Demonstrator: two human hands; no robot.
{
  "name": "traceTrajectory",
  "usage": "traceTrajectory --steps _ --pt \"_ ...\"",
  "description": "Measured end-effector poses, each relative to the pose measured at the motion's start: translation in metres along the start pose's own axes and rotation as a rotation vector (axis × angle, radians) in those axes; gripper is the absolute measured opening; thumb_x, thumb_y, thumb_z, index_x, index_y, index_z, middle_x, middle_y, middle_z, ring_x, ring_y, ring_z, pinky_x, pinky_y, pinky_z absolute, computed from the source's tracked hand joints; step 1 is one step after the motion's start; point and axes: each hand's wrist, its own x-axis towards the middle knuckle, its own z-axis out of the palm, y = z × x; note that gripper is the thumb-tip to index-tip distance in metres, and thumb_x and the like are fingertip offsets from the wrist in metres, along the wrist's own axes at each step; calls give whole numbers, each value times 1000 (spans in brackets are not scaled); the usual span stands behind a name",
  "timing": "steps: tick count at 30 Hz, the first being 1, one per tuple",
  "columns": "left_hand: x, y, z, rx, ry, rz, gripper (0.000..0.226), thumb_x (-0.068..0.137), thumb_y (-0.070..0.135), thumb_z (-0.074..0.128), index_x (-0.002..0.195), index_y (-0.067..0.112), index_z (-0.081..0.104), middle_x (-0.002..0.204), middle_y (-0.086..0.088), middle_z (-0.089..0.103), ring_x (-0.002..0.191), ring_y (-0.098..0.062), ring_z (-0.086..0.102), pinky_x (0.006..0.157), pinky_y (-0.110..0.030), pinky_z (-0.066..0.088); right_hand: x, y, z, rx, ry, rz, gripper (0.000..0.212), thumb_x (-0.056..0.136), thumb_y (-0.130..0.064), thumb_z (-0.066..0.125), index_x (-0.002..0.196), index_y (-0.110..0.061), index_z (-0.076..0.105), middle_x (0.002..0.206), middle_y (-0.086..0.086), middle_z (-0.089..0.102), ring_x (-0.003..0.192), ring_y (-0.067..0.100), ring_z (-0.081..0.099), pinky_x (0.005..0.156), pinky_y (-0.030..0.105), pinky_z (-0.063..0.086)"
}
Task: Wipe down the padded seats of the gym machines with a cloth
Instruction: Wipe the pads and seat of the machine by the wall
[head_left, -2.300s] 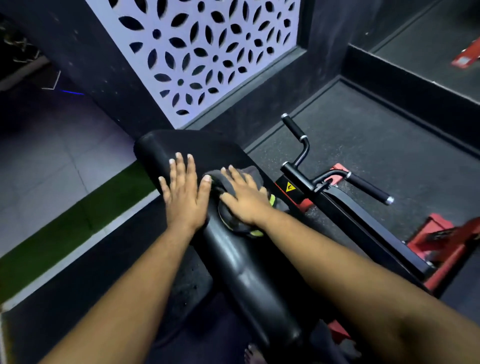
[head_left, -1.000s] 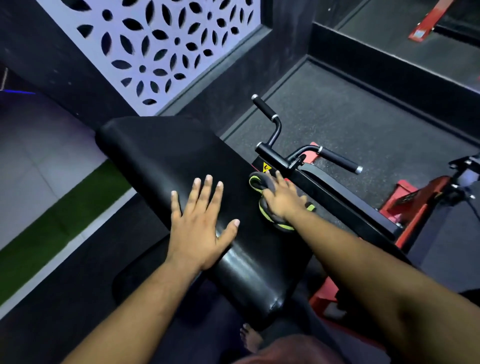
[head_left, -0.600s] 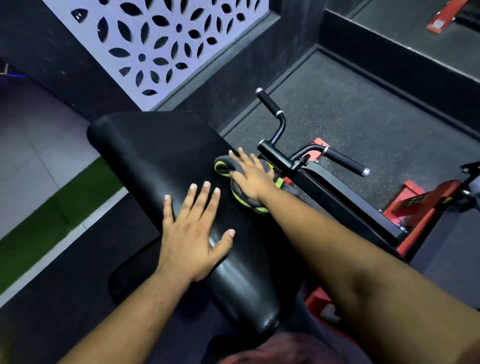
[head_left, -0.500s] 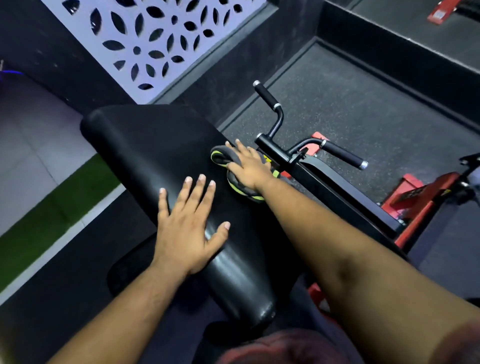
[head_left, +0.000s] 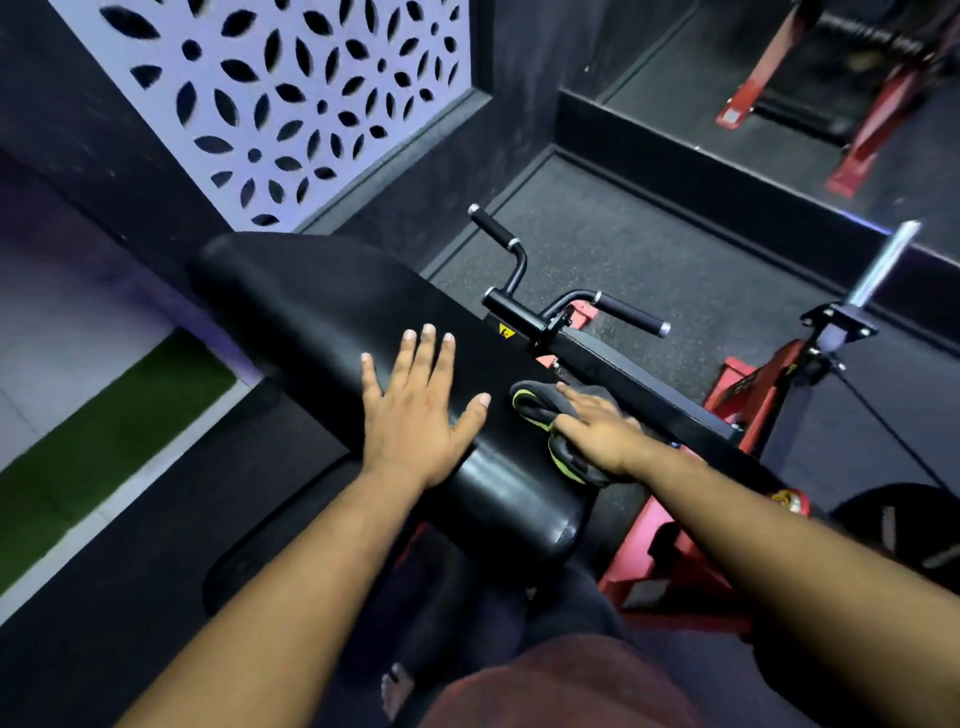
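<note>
A long black padded seat (head_left: 332, 317) of a gym machine runs from the upper left down to the centre. My left hand (head_left: 421, 415) lies flat on its near part, fingers straight and spread. My right hand (head_left: 597, 431) presses a dark grey cloth with a yellow-green edge (head_left: 535, 410) against the pad's right side, near its lower end. The fingers lie over the cloth and part of it bunches under the palm.
Black handles (head_left: 623, 312) and a black frame bar (head_left: 649, 395) stand just right of the pad. Red frame parts (head_left: 753, 384) and a chrome peg (head_left: 883, 265) are further right. A patterned white panel (head_left: 291, 104) stands behind; green turf (head_left: 104, 431) lies at left.
My right hand has dragged the cloth down the pad's right side toward me. My left hand has stayed flat on the pad. The camera has shifted.
</note>
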Motion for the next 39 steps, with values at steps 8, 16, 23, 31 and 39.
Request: traceTrajectory --steps 8,16,23,31,39 --pt "-10 -61 -21 -101 -59 266 96 84 73 0 164 22 5 173 0 0 159 -15 -4 126 -51 -5 -106 -80 59 -335 315 -33 84 84 -86 22 159 -51 4 171 -14 8 156 20 14 113 57 28" --pt "15 -171 -43 63 -94 283 92 89 75 9 164 22 11 173 2 5 159 -13 -2 126 -57 -4 -67 -160 80 -457 500 39 110 74 -100 16 162 -36 2 171 3 15 152 34 21 110 67 24" --pt "49 -226 -54 152 -113 392 85 93 74 9 164 29 6 173 6 -1 158 -10 -6 123 -63 -7 -13 -228 87 -503 538 -13 116 74 -99 19 163 -28 -4 171 11 12 153 41 15 112 74 14" --pt "110 -261 -65 249 -140 626 102 81 85 -13 164 29 2 173 6 -2 158 -9 -8 121 -68 -10 18 -276 96 -479 661 111 110 77 -97 19 163 -31 3 169 9 20 150 39 23 111 71 18" --pt "171 -268 -61 335 -101 1132 92 91 76 2 164 22 15 171 1 15 158 -13 9 124 -64 -4 30 -288 111 -434 861 311 99 78 -97 21 157 -40 32 159 0 43 144 29 39 109 65 27"
